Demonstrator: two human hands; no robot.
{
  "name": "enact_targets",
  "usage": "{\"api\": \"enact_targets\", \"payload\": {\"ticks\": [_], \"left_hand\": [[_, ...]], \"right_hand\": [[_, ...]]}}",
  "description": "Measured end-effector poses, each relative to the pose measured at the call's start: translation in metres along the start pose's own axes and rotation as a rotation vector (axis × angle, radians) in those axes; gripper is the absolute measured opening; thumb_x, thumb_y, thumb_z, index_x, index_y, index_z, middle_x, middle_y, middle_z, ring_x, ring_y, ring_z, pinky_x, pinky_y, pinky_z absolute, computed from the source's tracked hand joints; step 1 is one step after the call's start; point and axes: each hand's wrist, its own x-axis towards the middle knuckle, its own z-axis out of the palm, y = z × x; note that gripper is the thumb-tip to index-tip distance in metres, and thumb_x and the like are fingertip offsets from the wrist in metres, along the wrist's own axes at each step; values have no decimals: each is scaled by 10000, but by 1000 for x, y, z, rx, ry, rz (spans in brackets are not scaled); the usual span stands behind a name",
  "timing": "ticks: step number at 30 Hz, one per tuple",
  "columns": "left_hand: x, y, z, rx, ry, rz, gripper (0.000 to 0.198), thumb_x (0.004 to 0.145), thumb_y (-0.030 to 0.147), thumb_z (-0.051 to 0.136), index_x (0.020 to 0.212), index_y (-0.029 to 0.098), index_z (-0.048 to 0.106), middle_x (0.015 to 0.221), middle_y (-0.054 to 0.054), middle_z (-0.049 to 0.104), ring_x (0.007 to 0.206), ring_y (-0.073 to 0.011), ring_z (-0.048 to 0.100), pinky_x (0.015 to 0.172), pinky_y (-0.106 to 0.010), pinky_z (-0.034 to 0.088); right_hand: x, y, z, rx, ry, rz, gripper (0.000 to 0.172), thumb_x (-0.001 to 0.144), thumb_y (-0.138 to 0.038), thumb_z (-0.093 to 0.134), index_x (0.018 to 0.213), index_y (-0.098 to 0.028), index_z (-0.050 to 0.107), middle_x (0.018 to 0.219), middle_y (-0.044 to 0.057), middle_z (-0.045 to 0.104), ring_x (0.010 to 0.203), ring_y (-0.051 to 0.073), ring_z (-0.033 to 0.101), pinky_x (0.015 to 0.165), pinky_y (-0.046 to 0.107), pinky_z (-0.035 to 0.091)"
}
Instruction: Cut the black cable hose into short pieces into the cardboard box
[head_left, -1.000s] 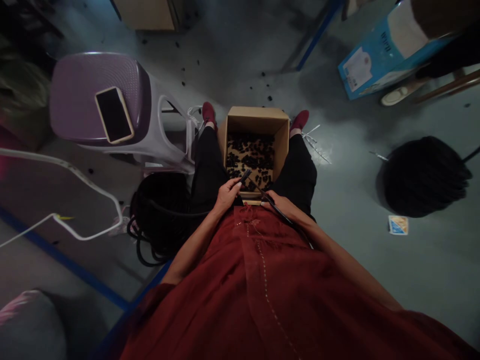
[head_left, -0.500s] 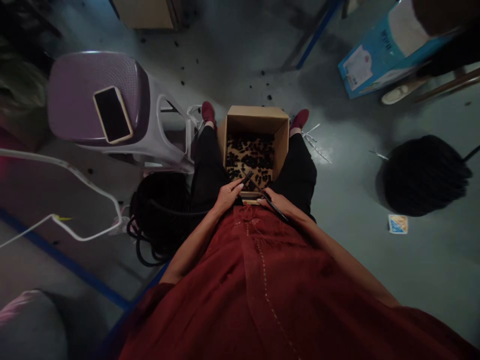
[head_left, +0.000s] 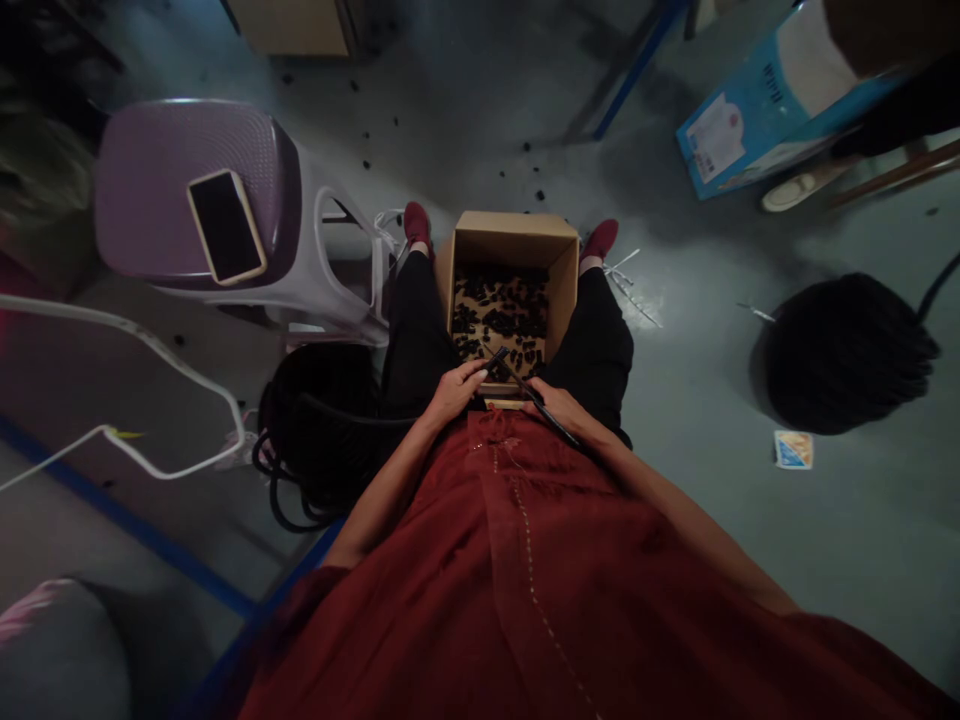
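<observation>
My left hand point(head_left: 452, 392) is closed around a black cord point(head_left: 498, 357) and lets its end stick out over the near edge of a cardboard box point(head_left: 517, 240). The cord seems to come from a black coil point(head_left: 319, 440) beside my left leg. In my closed right hand point(head_left: 561, 408) is a pair of scissors point(head_left: 516, 376); the blades cross the cord close to its end. Whether they touch it is too small to tell. Inside the box, between my legs, lie many short black cut pieces point(head_left: 511, 322).
A purple-topped stool point(head_left: 150, 190) with a phone point(head_left: 226, 228) on it stands at the left. On the right floor are a second black coil point(head_left: 847, 355) and a small packet point(head_left: 793, 450). A blue carton point(head_left: 727, 140) stands by another person's shoe point(head_left: 795, 188).
The cord end and scissor tips have shifted very slightly at the box's near edge. Both hands stay almost in place, with the same grips.
</observation>
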Motion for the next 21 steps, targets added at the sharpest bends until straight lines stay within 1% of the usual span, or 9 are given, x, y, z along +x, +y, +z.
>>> {"api": "enact_targets", "payload": {"ticks": [2,3,5,7,9,15,21], "left_hand": [[0,3,-2,-5,-38,-6,430,847,363,461,1188,122,561,845,-41,646,607,-90,504,571,-204,415],[0,5,-3,4,-63,-9,413,855,381,445,1147,122,580,837,-39,644,607,-91,503,571,-204,411],[0,8,-4,28,-118,-13,391,869,419,407,994,116,620,789,-31,634,601,-93,499,566,-204,400],[1,10,-5,36,-162,-15,398,876,444,380,845,119,608,738,-19,613,588,-92,489,557,-204,387],[1,11,-6,28,-174,-20,397,876,451,372,774,127,577,696,-4,587,568,-87,473,547,-204,372],[2,7,-4,38,-162,-27,365,872,445,377,730,144,527,661,14,546,548,-82,456,551,-207,357],[3,5,-3,53,-163,-25,368,871,450,368,708,151,508,647,18,529,545,-83,453,553,-208,354]], "right_hand": [[0,0,1,-9,3,-1,282,797,-391,452,990,-193,505,848,62,626,747,200,570,632,245,363],[0,0,1,-13,4,-1,281,793,-382,451,992,-192,507,845,65,627,745,202,571,630,246,363],[0,0,2,-17,5,-2,280,787,-366,449,996,-191,513,844,69,631,740,206,574,628,248,363],[0,-1,2,-19,5,-1,280,783,-355,449,1000,-193,519,843,69,635,734,207,575,624,247,361],[0,-1,2,-28,8,6,279,784,-349,446,1003,-194,521,839,68,636,732,208,577,618,244,357],[2,4,5,-63,18,-12,260,798,-349,434,992,-198,518,824,66,632,718,203,577,589,228,335],[2,5,6,-46,22,-30,237,799,-337,428,969,-197,517,814,67,631,721,199,576,604,225,342]]}}
